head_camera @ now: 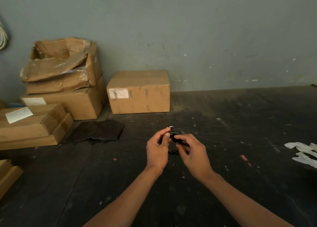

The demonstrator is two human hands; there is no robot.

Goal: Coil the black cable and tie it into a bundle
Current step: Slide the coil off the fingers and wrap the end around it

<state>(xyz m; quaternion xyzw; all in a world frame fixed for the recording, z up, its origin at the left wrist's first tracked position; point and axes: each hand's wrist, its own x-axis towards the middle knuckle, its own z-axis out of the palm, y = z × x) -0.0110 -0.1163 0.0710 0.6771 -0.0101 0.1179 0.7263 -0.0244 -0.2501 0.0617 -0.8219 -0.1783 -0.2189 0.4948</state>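
Observation:
The black cable (175, 134) is a small coil of thin loops held between both hands above the dark table (240, 124). A small white end sticks up at the top of the coil, by my left fingertips. My left hand (157, 150) pinches the coil's left side with thumb and fingers. My right hand (192, 154) grips the coil's right side, its fingers curled over the loops. The lower part of the coil shows as a dark arc between the two palms; most of it is hidden by my fingers.
Several cardboard boxes (139, 92) stand at the back left against the grey wall, one crushed and open (61, 64). A dark cloth (96, 130) lies in front of them. White crumpled plastic (303, 151) lies at the right edge.

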